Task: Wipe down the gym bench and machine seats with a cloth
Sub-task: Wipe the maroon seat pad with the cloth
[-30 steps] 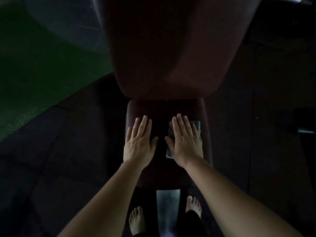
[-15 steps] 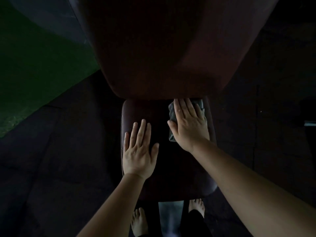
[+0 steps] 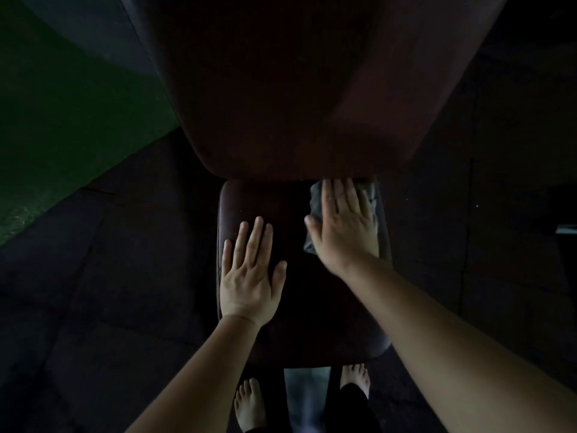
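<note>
Two flat, straight-fingered hands on seat pad (image 3: 312, 323): right hand (image 3: 343, 229) presses grey cloth (image 3: 315, 198), left hand (image 3: 249, 279) bare; backrest (image 3: 296, 104) beyond fingertips (image 3: 338, 187) likely unwiped.

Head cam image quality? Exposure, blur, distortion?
Head view: heavily underexposed, the dark maroon padded seat and dark floor near black, only the arms lit; right hand on the grey cloth looks slightly soft, left hand sharp; wide-angle stretch toward the edges, no glare.
</note>
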